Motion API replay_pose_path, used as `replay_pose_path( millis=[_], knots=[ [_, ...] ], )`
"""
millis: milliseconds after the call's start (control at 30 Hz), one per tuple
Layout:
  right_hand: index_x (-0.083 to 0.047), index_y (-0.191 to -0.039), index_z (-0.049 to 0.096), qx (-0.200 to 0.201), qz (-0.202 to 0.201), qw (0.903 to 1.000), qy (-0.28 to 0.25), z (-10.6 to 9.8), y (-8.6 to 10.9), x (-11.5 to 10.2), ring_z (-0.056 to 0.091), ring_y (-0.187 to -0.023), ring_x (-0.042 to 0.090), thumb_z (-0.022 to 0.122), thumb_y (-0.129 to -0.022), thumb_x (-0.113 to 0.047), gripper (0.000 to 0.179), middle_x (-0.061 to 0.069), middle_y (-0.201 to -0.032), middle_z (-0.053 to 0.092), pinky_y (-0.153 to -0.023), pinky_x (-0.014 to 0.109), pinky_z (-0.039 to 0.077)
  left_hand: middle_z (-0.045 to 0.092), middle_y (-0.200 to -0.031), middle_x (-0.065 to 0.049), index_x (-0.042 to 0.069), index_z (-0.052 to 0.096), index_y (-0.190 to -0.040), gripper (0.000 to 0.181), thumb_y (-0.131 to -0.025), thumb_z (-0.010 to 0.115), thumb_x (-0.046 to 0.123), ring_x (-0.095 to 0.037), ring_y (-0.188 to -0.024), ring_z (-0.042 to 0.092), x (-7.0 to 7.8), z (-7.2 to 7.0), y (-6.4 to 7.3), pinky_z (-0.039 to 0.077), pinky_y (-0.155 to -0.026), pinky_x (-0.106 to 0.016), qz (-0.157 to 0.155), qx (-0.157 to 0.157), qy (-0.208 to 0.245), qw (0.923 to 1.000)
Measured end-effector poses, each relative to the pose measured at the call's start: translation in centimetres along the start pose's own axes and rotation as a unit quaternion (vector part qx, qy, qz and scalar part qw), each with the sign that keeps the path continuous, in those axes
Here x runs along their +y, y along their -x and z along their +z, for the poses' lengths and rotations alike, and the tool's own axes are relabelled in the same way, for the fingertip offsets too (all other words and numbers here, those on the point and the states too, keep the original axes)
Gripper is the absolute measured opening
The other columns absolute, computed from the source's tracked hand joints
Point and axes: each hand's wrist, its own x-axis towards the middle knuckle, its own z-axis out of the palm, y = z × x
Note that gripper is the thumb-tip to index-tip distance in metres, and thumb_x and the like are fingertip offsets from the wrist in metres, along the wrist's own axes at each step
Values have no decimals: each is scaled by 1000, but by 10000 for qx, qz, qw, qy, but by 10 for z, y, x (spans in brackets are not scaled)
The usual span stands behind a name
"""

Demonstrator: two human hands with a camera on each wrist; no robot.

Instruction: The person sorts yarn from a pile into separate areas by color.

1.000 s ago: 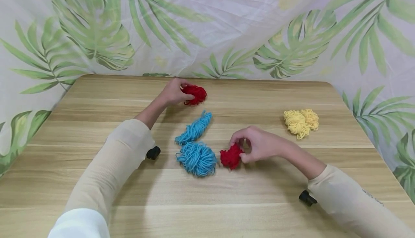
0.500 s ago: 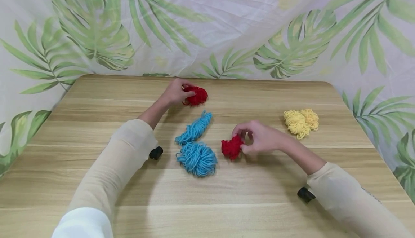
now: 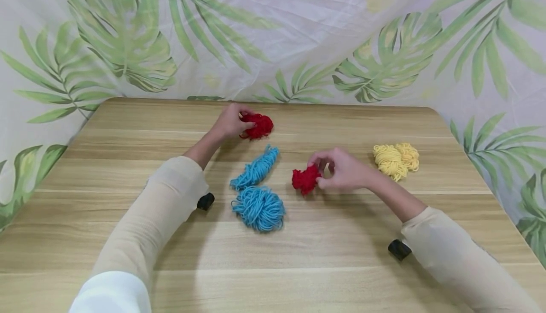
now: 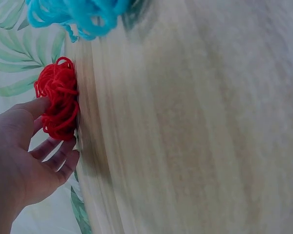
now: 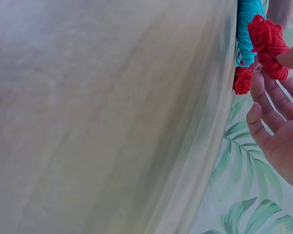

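Near the table's back edge, my left hand [image 3: 232, 121] pinches a bundle of red yarn [image 3: 260, 126]; the left wrist view shows the thumb on top of its loops [image 4: 58, 100]. My right hand [image 3: 343, 169] grips a second, smaller red yarn bundle [image 3: 305, 180] between thumb and fingers, right of the blue yarn. In the right wrist view that red bundle [image 5: 268, 46] hangs at the fingertips, the other fingers spread loosely below. A twisted blue skein [image 3: 257, 168] and a round blue yarn ball [image 3: 259, 208] lie touching between the two hands.
Two yellow yarn bundles [image 3: 395, 161] lie together on the right of the wooden table [image 3: 298, 265]. Behind the table hangs a leaf-patterned cloth [image 3: 307, 33]. Black wrist devices [image 3: 399, 249] sit under both sleeves.
My right hand has carried its red yarn bundle away from me, toward the back of the table. The left hand and its red yarn have shifted only slightly right.
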Motion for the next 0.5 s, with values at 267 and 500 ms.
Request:
replay_pose_path(
  millis=[267,500],
  knots=[
    [0,-105,72,391,122,9992,26,-7,-7,1,62,-77,19,70,-79,1,25,2,-85,70,-61,29,47,62,-122,-22,-4,68,-129,33,-98,69,7,-32,-98,59,0,0,1,54,-77,-33,-90,-12,95,9999],
    [3,-104,72,764,122,9970,19,-8,-14,7,62,-74,18,71,-79,3,24,7,-86,71,-62,28,47,63,-123,-21,-4,68,-130,33,-99,69,7,-32,-100,59,-1,0,1,54,-79,-35,-94,-13,99,9999]
  ],
)
